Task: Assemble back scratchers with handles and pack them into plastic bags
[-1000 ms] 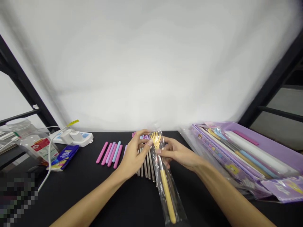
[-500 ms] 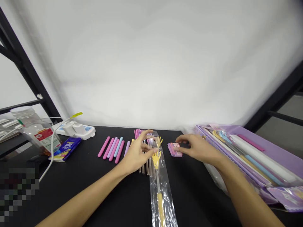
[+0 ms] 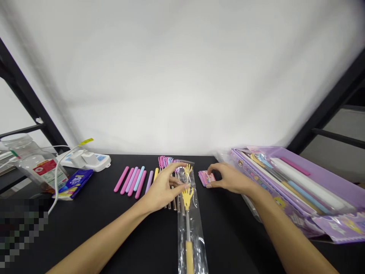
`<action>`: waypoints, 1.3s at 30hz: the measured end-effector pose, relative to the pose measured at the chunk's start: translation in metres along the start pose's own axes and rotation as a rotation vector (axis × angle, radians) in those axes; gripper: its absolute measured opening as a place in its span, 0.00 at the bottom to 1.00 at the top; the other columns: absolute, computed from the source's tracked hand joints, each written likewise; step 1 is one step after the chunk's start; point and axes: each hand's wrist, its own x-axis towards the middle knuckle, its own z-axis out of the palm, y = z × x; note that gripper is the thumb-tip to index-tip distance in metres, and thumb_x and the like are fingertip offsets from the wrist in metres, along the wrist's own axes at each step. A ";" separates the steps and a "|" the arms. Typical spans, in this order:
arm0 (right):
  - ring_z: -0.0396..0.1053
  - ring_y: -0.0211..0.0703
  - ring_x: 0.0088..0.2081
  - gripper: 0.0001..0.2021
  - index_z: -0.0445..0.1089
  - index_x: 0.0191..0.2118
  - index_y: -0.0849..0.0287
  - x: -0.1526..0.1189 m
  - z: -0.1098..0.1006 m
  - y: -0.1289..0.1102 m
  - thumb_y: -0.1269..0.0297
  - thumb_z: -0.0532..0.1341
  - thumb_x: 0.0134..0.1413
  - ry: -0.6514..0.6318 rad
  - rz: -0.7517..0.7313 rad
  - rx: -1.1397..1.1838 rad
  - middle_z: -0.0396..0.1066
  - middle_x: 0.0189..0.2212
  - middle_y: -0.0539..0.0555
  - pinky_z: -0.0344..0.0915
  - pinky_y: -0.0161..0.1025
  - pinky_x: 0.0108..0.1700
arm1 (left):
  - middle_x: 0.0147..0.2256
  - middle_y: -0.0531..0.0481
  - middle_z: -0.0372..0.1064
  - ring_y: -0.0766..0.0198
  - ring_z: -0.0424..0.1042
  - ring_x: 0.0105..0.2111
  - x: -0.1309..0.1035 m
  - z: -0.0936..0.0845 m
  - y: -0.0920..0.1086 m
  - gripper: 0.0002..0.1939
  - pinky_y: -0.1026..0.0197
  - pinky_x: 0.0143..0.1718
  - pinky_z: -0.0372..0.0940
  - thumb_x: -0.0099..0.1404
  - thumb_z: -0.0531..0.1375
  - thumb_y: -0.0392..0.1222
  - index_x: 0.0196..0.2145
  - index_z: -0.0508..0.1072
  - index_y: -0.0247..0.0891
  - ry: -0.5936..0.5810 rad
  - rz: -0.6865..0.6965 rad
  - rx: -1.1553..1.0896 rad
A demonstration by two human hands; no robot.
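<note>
A clear plastic sleeve (image 3: 196, 224) lies lengthwise on the black table, with a yellow hand-shaped scratcher (image 3: 187, 220) in it. My left hand (image 3: 167, 184) rests at the upper part of the sleeve, thumb and forefinger apart on either side of it; whether it grips the film is unclear. To the right, my right hand (image 3: 228, 178) has thumb and forefinger at the edge of a small stack of pink cards (image 3: 204, 178). Partly hidden behind my left hand are several metal rods with pink, blue and purple hand-shaped tips (image 3: 165, 161).
Several coloured handles (image 3: 131, 180) lie left of my left hand. A purple box (image 3: 285, 152) of wrapped scratchers stands at the right. At the left are a power strip (image 3: 98, 161), a blue packet (image 3: 75, 183), a clear jar (image 3: 37, 167) and a white cable.
The view has shifted slightly. My right hand's fingertips have closed in on the card stack's edge. My left hand remains at the sleeve.
</note>
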 end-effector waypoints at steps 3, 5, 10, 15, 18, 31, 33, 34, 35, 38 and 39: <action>0.67 0.58 0.52 0.28 0.72 0.50 0.56 0.000 0.001 0.002 0.49 0.68 0.42 0.009 0.006 0.030 0.73 0.50 0.59 0.63 0.48 0.52 | 0.60 0.44 0.59 0.69 0.73 0.33 -0.001 0.001 -0.003 0.25 0.56 0.39 0.74 0.62 0.62 0.41 0.57 0.64 0.47 -0.017 -0.004 -0.008; 0.67 0.59 0.54 0.31 0.72 0.52 0.56 0.001 0.001 0.003 0.48 0.69 0.41 0.001 0.017 0.051 0.72 0.52 0.59 0.62 0.49 0.54 | 0.61 0.43 0.57 0.68 0.74 0.33 -0.002 0.001 -0.004 0.27 0.56 0.38 0.75 0.62 0.63 0.42 0.58 0.63 0.48 -0.041 -0.012 -0.019; 0.69 0.59 0.51 0.24 0.75 0.47 0.55 0.002 0.001 0.005 0.52 0.69 0.42 0.001 0.009 0.048 0.75 0.48 0.58 0.63 0.49 0.52 | 0.61 0.43 0.56 0.67 0.72 0.34 -0.002 0.000 -0.004 0.34 0.54 0.40 0.74 0.56 0.68 0.40 0.59 0.62 0.50 -0.074 0.000 -0.019; 0.70 0.56 0.50 0.24 0.74 0.48 0.57 0.002 0.001 0.005 0.52 0.68 0.43 0.004 -0.008 0.060 0.75 0.48 0.58 0.63 0.47 0.51 | 0.62 0.43 0.54 0.68 0.72 0.35 -0.003 0.000 -0.003 0.39 0.52 0.43 0.74 0.56 0.68 0.38 0.61 0.58 0.53 -0.089 -0.027 -0.047; 0.70 0.57 0.49 0.23 0.74 0.45 0.56 0.002 0.000 0.005 0.51 0.68 0.43 0.006 -0.017 0.054 0.75 0.46 0.57 0.64 0.47 0.49 | 0.63 0.43 0.52 0.68 0.72 0.35 -0.003 0.000 -0.003 0.39 0.52 0.43 0.74 0.56 0.68 0.39 0.62 0.58 0.53 -0.096 -0.038 -0.039; 0.70 0.56 0.49 0.23 0.74 0.47 0.57 0.001 -0.007 -0.002 0.55 0.69 0.44 0.117 -0.035 0.068 0.75 0.47 0.59 0.64 0.49 0.51 | 0.57 0.42 0.62 0.60 0.73 0.42 -0.004 0.000 -0.001 0.36 0.55 0.43 0.71 0.60 0.65 0.41 0.63 0.56 0.49 -0.072 -0.083 -0.094; 0.72 0.54 0.43 0.23 0.73 0.47 0.58 0.000 -0.007 -0.004 0.56 0.69 0.43 0.103 -0.027 0.174 0.76 0.40 0.58 0.67 0.47 0.45 | 0.61 0.42 0.56 0.63 0.73 0.41 -0.003 0.000 -0.001 0.32 0.57 0.42 0.70 0.62 0.64 0.41 0.61 0.58 0.49 -0.044 -0.078 -0.119; 0.73 0.52 0.40 0.23 0.72 0.47 0.59 0.000 -0.007 -0.006 0.57 0.70 0.42 0.074 -0.014 0.257 0.76 0.36 0.57 0.68 0.45 0.42 | 0.62 0.43 0.54 0.64 0.73 0.40 -0.003 0.000 -0.002 0.31 0.58 0.41 0.70 0.62 0.63 0.42 0.60 0.59 0.49 -0.037 -0.085 -0.137; 0.74 0.50 0.36 0.24 0.71 0.47 0.59 -0.001 -0.007 -0.008 0.58 0.70 0.42 0.038 0.004 0.348 0.76 0.32 0.55 0.68 0.44 0.38 | 0.62 0.43 0.54 0.65 0.73 0.39 -0.002 0.000 -0.002 0.30 0.59 0.40 0.70 0.63 0.63 0.42 0.60 0.59 0.49 -0.031 -0.098 -0.156; 0.74 0.46 0.33 0.24 0.68 0.47 0.58 -0.003 -0.007 -0.016 0.63 0.70 0.41 -0.032 0.038 0.584 0.74 0.29 0.51 0.68 0.41 0.35 | 0.60 0.42 0.59 0.68 0.73 0.35 0.000 0.000 -0.003 0.29 0.63 0.36 0.68 0.64 0.62 0.43 0.60 0.59 0.47 0.006 -0.147 -0.190; 0.74 0.45 0.33 0.24 0.68 0.47 0.57 -0.003 -0.008 -0.019 0.64 0.70 0.41 -0.031 0.030 0.634 0.74 0.29 0.50 0.68 0.40 0.35 | 0.60 0.43 0.59 0.70 0.73 0.34 0.000 0.000 -0.004 0.29 0.64 0.34 0.68 0.64 0.62 0.43 0.60 0.60 0.46 0.025 -0.155 -0.195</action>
